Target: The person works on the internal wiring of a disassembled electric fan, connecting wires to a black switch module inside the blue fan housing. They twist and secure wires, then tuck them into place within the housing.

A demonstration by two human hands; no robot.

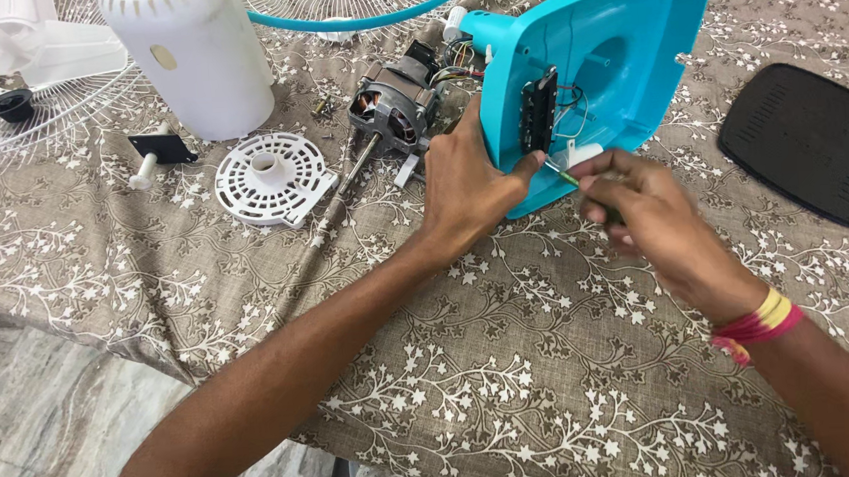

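A fan is lying in pieces on the patterned cloth (512, 380), so the stripping down looks largely done. The blue base shell (619, 50) is being held upright at its near edge by the left hand (465, 182), fingers wrapped around the rim. Left of the shell, the motor (395, 108), white cover (192, 56) and round grille (271, 177) are lying detached. At the shell's black switch block (538, 114), a green-tipped screwdriver (566, 177) is being pinched in the right hand (649, 210).

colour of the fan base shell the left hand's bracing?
Turquoise blue fan base shell, braced by the left hand; head view.
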